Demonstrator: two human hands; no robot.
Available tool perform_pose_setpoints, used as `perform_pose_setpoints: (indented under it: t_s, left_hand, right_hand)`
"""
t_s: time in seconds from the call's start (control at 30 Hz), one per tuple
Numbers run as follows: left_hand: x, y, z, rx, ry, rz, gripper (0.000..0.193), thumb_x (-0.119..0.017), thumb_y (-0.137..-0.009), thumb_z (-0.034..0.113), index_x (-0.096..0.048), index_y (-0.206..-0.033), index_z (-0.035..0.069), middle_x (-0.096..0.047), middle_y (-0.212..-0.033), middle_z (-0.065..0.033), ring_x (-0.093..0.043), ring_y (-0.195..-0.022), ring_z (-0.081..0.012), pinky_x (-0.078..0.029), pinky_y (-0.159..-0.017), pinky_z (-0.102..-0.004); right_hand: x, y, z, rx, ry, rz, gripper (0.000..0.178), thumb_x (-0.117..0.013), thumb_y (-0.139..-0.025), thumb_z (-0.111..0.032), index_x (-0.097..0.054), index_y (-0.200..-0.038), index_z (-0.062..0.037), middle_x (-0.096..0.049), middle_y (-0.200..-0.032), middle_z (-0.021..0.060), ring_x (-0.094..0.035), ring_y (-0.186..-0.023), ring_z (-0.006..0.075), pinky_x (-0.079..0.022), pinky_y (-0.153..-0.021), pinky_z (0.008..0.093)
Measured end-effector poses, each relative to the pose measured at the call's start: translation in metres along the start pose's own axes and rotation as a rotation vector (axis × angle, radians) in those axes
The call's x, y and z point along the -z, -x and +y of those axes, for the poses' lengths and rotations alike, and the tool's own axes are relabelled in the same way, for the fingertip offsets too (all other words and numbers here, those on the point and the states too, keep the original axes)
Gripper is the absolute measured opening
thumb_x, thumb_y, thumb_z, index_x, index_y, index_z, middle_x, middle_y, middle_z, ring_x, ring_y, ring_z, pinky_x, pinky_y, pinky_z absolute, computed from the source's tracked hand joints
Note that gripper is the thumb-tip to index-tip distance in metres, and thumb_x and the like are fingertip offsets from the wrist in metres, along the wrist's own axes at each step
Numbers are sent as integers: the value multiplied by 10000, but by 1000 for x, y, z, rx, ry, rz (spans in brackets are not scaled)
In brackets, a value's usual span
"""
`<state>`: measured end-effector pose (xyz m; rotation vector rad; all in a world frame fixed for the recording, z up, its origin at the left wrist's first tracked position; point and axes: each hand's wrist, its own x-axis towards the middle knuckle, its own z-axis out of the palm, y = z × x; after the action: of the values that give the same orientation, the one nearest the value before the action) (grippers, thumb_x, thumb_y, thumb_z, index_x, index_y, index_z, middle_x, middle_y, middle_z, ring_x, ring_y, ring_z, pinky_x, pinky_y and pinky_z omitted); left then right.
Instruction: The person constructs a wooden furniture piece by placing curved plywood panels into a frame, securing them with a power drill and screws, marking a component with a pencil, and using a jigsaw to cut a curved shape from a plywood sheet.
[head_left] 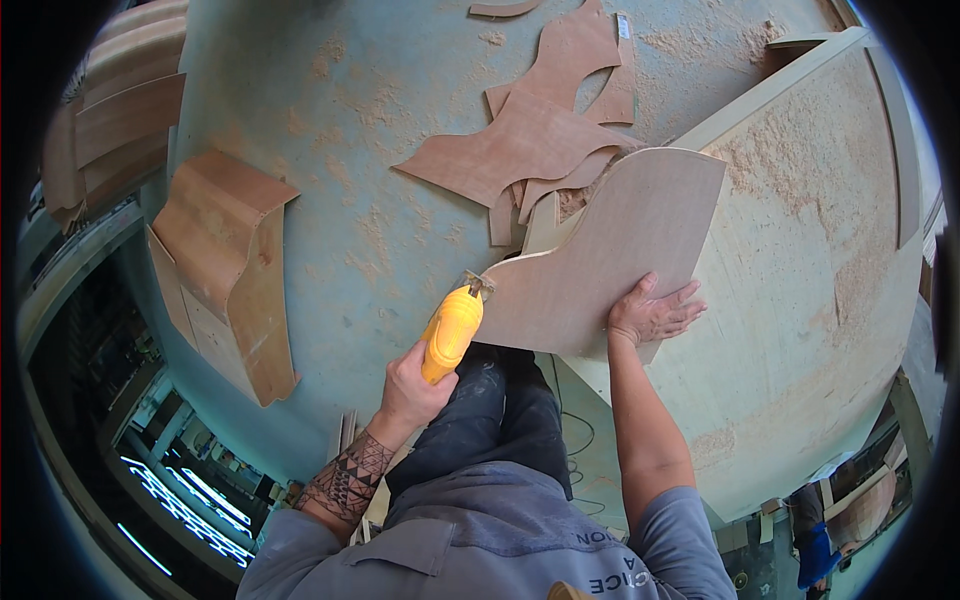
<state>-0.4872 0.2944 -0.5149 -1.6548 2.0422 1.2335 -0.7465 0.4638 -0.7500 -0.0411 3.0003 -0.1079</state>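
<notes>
My left hand (pixel 418 390) is wrapped around the body of a yellow jigsaw (pixel 453 332). The metal foot at the tool's front meets the left tip of a plywood panel (pixel 600 255). Whether the blade is in the wood, I cannot make out. A wavy edge runs along the panel's upper left side, and its right side is straight. My right hand (pixel 655 312) lies flat on the panel near its lower right edge, fingers spread. Part of the panel rests over a pale wooden worktop (pixel 790 340).
Curved plywood offcuts (pixel 515 145) lie beyond the panel amid sawdust on the floor (pixel 350 130). To the left stands a curved plywood form (pixel 225 275); stacked curved sheets (pixel 130 115) are farther back. A thin cord (pixel 580 440) hangs beside my legs. A blue sleeve (pixel 815 555) shows at lower right.
</notes>
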Motion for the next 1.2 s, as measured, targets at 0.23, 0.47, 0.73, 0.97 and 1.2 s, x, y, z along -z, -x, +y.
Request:
perform_pose_setpoints:
  t_s: [0.23, 0.47, 0.73, 0.97, 1.2]
  left_hand:
    - [3, -5, 3, 33, 8, -45, 300, -776, -826, 131, -654, -1058, -16, -732, -890, -260, -740, -856, -477, -597, -748, -493]
    - [4, -9, 9, 25, -14, -49, 297, -773, -821, 130, -653, -1054, -11, -732, -891, -261, -737, -860, -484, -595, -747, -497]
    - [7, -15, 13, -34, -59, -45, 229, -756, -836, 91, -672, -1022, -12, -731, -844, -222, -767, -805, -408, -590, -708, -434]
    - [11, -23, 17, -84, -90, -81, 239, -761, -835, 91, -677, -1037, -8, -742, -864, -218, -776, -824, -400, -599, -723, -429]
    - [14, -28, 23, -69, -99, -133, 299, -792, -818, 123, -656, -1049, -9, -732, -904, -268, -741, -865, -478, -603, -752, -487]
  right_hand:
    - [2, -1, 0, 14, -5, -28, 998, -429, -1005, -759, -138, -1746, -157, -55, -1769, 288, -40, -1657, 449, -55, -1319, 612]
    - [4, -1, -1, 15, 1, -43, 1005, -463, -999, -736, -123, -1749, -159, -46, -1771, 288, -35, -1655, 452, -56, -1321, 612]
    - [6, 0, -3, 15, -2, -30, 999, -514, -990, -694, -138, -1745, -158, -77, -1765, 297, -54, -1654, 451, -53, -1326, 596]
    - [5, 2, -2, 11, -20, -35, 1028, -549, -967, -680, -135, -1748, -155, -48, -1776, 281, -43, -1653, 458, -62, -1318, 619]
    - [5, 1, -4, -3, -1, -34, 1036, -591, -950, -651, -152, -1746, -154, -59, -1782, 268, -58, -1652, 454, -78, -1315, 624]
